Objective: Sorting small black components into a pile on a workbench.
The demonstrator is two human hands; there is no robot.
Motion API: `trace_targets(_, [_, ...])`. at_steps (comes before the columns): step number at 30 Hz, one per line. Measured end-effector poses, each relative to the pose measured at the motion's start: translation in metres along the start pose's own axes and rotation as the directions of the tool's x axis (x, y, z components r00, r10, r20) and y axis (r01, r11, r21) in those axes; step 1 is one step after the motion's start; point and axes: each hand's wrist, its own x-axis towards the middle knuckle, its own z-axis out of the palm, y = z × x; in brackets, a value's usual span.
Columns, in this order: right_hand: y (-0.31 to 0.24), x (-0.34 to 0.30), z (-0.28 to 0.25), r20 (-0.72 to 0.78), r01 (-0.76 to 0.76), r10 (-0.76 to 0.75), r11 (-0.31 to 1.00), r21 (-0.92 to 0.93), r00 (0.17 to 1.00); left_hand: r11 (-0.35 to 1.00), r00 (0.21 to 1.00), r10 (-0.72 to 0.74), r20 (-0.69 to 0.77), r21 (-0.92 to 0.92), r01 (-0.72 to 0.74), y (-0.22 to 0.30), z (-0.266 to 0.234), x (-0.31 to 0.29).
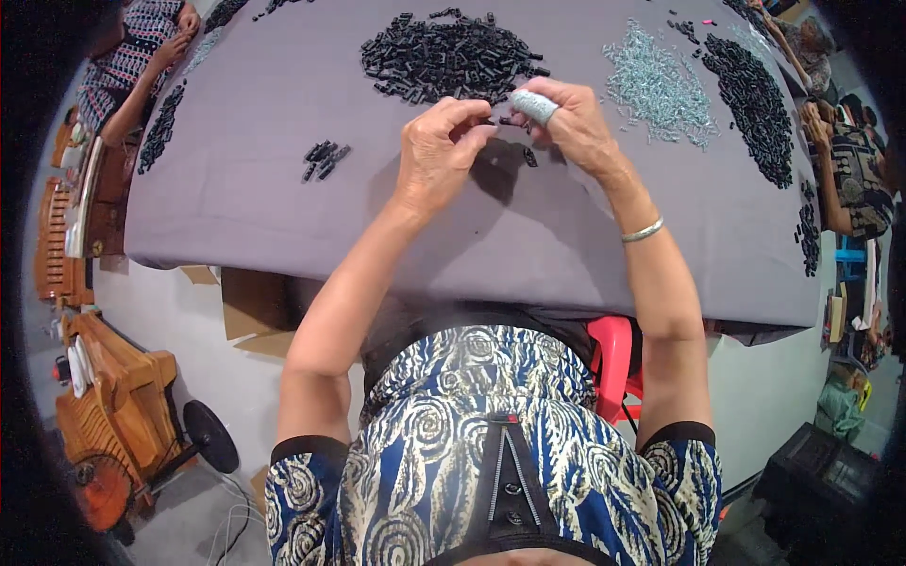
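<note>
At upper centre, the left hand and right hand are pinching small black plastic pieces between nearly closed fingertips, seemingly light, stiff, slippery, best gripped along their sides.

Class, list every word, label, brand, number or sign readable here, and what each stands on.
No readable text shows, so nothing to quote.
Heaped small black pieces: any marks too small to read.
Small red tab on the patterned top: too small to read, if lettered.

Red chair, cardboard box, wooden furniture at left, black box at right.
</note>
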Motion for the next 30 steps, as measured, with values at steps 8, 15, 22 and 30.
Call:
trace_targets(8, [0.015, 0.003, -0.011, -0.024, 0.352, -0.444, 0.739, -0.575, 0.895, 0.977, 0.988, 0.139, -0.068, 0.173, -0.126, -0.009, 0.000, 0.004])
trace_targets(15, [0.017, 0.006, 0.010, 0.228, 0.449, -0.549, 0.311, -0.838, 0.804, 0.987, 0.985, 0.118, -0.124, 0.128, -0.102, -0.009, 0.002, 0.000])
trace_targets(22, [0.014, 0.002, 0.006, 0.075, 0.452, -0.551, 0.590, -0.670, 0.831, 0.994, 0.990, 0.091, -0.106, 0.069, -0.084, -0.005, 0.003, -0.002])
trace_targets(30, [0.010, -0.001, -0.009, 0.026, 0.357, -0.398, 0.790, -0.499, 0.917, 0.995, 0.966, -0.047, -0.252, -0.099, 0.023, -0.011, -0.007, 0.004])
